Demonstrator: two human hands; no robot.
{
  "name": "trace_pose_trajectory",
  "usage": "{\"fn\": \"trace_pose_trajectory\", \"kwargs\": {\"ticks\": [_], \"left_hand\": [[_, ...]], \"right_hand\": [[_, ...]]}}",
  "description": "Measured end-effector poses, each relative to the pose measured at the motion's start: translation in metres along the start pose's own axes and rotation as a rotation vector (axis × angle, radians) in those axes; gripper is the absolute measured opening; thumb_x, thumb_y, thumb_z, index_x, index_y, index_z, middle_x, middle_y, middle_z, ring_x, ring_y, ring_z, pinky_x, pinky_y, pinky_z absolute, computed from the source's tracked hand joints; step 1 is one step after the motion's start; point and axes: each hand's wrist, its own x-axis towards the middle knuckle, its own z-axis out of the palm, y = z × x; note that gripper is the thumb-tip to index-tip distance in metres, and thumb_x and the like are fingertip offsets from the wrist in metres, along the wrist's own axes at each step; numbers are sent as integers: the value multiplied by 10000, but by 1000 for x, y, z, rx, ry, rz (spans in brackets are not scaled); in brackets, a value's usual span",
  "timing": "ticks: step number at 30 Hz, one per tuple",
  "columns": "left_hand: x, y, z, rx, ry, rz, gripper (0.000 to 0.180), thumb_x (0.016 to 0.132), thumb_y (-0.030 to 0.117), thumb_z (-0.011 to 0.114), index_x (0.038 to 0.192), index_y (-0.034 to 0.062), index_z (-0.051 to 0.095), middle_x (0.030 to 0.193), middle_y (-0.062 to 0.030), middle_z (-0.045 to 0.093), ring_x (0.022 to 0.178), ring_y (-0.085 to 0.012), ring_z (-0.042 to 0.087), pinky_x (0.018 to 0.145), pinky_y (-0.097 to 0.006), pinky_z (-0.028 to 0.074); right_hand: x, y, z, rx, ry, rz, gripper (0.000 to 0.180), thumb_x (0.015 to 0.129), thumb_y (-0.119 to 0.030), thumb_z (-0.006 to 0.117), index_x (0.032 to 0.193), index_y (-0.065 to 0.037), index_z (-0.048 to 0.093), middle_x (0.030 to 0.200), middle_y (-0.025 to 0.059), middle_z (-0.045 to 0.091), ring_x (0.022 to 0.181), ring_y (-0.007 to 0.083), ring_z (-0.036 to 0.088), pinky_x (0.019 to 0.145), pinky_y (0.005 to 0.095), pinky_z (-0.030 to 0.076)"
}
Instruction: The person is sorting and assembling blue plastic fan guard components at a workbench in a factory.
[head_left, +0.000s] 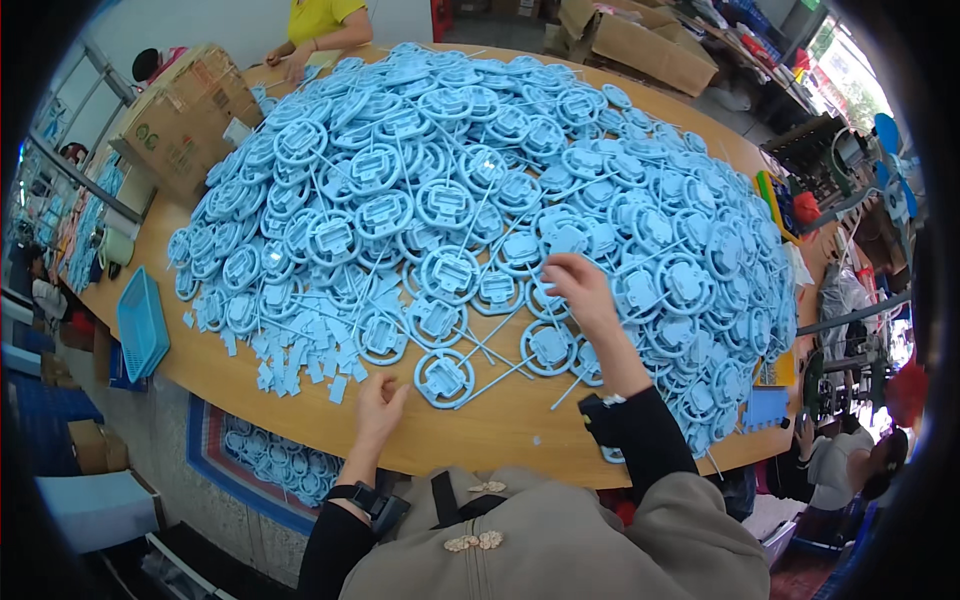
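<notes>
A large heap of light-blue plastic rings (447, 205), each with a square-framed centre and a thin stick, covers much of the wooden table (500, 430). My right hand (583, 290) is over the heap's near side, fingers bent and parted, with nothing visible in them. My left hand (380, 408) is at the near table edge, fingers curled together; whatever they hold, if anything, cannot be made out. Small flat light-blue pieces (290, 355) lie scattered just beyond it. Between my hands a single ring piece (443, 378) lies flat, its stick pointing right.
A cardboard box (185, 120) stands at the far left, and a blue basket (143, 325) at the left edge. Below the table, more blue rings (280, 460) fill a container. Across the table is a person in a yellow top (325, 25); another person (840, 465) is at the right.
</notes>
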Motion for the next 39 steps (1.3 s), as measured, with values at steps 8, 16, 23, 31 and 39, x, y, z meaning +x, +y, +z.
{"fn": "trace_pose_trajectory", "kwargs": {"ticks": [8,16,23,31,39], "left_hand": [[0,58,25,399,-104,-169,583,672,483,758,930,-14,597,880,-164,619,811,-313,612,702,-415,477],[10,39,20,289,-86,-183,509,654,338,766,934,4,502,883,-171,574,835,-328,587,709,-427,460],[-25,4,-56,-490,-139,-294,397,772,-12,621,1103,17,405,1021,-87,552,920,-121,556,760,-270,476],[-47,-64,-115,-994,328,-403,449,825,-17,500,1260,21,400,1201,-126,523,1074,-233,577,895,-394,508],[-1,-72,-103,-1045,730,-317,416,798,7,593,1185,22,441,1089,-99,530,959,-205,583,744,-364,533]], "right_hand": [[127,44,82,-997,-139,-262,529,742,-356,726,1138,-37,585,1113,225,566,1043,370,535,902,449,438],[89,87,160,-664,-246,-323,665,702,-270,773,1251,-9,504,1230,224,505,1150,372,479,967,411,407],[43,52,194,-676,-206,-604,332,754,-160,698,1028,2,604,1018,150,586,1010,318,547,861,402,444],[41,84,252,-1359,-460,-745,217,668,-192,708,874,-125,688,950,74,589,977,260,519,793,419,401],[1,99,257,-1200,-301,-891,87,689,-140,613,740,-99,670,841,73,547,901,257,495,821,448,362]]}}
